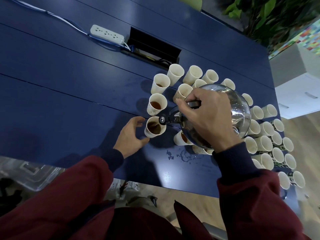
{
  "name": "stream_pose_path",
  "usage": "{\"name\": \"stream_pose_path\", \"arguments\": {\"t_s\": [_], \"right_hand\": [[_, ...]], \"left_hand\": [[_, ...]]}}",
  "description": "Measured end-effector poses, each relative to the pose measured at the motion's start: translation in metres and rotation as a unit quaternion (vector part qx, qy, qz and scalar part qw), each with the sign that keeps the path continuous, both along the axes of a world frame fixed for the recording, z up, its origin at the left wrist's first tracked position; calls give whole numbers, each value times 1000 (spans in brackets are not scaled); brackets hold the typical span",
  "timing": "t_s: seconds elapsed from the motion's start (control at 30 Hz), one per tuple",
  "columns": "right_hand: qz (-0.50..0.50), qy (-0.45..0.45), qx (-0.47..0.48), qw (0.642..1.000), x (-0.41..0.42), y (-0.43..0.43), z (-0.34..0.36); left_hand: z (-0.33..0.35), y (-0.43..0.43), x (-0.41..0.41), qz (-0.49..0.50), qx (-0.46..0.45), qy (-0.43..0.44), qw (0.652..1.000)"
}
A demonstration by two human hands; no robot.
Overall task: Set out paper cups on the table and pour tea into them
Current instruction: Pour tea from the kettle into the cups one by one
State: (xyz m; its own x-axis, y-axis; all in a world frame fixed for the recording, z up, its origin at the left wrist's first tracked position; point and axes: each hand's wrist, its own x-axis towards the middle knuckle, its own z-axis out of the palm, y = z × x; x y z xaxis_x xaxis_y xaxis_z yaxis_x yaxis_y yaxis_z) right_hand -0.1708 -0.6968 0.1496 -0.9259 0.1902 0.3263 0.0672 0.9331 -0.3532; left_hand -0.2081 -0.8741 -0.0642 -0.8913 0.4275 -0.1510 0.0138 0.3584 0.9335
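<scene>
1. Paper cups (263, 142) crowd the right end of the tabletop (69, 84), close to its front edge; several hold brown tea (155, 105).
2. Right hand (204, 116) is clamped on the handle of a shiny kettle (240, 110), which is tilted with its spout over the front cup (149, 134).
3. Left hand (129, 135) curls round that cup, thumb touching its side.
4. Dark print on the far-right cups is too small to read.
5. White power strip (107, 34) lies toward the far left corner.

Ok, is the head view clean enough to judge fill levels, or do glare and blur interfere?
Head view: fisheye bends the dark blue table; highlights glare on the round steel kettle; the green plant top right is smeared; tea in the white paper cup under the spout is readable.
</scene>
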Motion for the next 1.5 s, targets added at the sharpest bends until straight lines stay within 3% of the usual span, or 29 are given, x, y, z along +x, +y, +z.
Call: {"name": "stream_pose_path", "arguments": {"t_s": [0.27, 0.43, 0.63, 0.77, 0.87, 1.0, 1.13, 1.27, 1.37, 1.5], "right_hand": [[-77, 16, -68, 995, 9, 6, -1], [-149, 47, -163, 974, 22, 20, -1], [-201, 100, -367, 903, 34, 43, 8], [-201, 136, -478, 844, 42, 63, 11], [-192, 137, -504, 831, 46, 81, 12], [-183, 138, -520, 823, 55, 116, 16], [-180, 131, -538, 813, 64, 155, 22], [-182, 131, -537, 813, 73, 187, 29], [-182, 133, -560, 797, 80, 205, 28], [-179, 158, -634, 736, 86, 221, 26]], "left_hand": [[28, -2, -5, 8, 52, 27, 998], [51, 3, -12, 38, 88, 18, 995], [96, 34, -30, 59, 150, 56, 985], [136, 75, -34, 44, 182, 132, 973], [167, 110, -31, 1, 191, 209, 959], [190, 165, -20, -65, 133, 282, 948], [189, 210, -4, -98, 74, 270, 955], [183, 244, 5, -87, 76, 266, 957], [186, 263, 4, -71, 164, 140, 974], [196, 283, 3, -68, 250, 28, 966]]}}
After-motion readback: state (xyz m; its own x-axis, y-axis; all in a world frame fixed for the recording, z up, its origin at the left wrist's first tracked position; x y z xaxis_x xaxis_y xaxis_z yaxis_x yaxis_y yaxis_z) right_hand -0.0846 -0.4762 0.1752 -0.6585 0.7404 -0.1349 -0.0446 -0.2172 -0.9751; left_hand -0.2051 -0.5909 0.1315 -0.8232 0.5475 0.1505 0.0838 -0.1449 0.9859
